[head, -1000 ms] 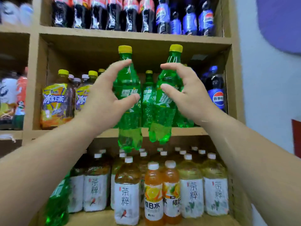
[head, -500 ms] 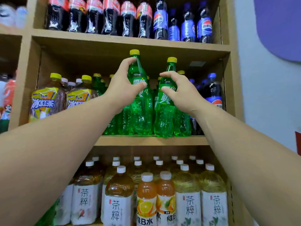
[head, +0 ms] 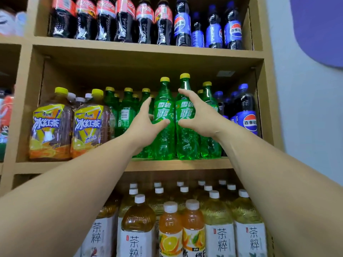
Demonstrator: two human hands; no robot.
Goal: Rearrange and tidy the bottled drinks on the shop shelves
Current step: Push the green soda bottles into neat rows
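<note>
Two green Sprite bottles with yellow caps stand upright side by side at the front of the middle shelf [head: 185, 165], labels facing me. My left hand [head: 143, 127] wraps the left green bottle [head: 164, 140], thumb across its front and fingers along its left side. My right hand [head: 201, 117] holds the right green bottle [head: 187, 143] the same way from the right. More green bottles [head: 126, 115] stand behind and to both sides.
Large iced tea bottles [head: 50, 127] fill the shelf's left end and Pepsi bottles [head: 246, 115] its right end. Cola bottles [head: 104, 19] line the top shelf. Tea bottles [head: 137, 229] and orange drinks [head: 170, 230] pack the shelf below. A wall is at right.
Both hands carried the two green bottles from in front of the shelf edge onto the middle shelf, set them upright and turned the labels forward. My view has moved closer.
</note>
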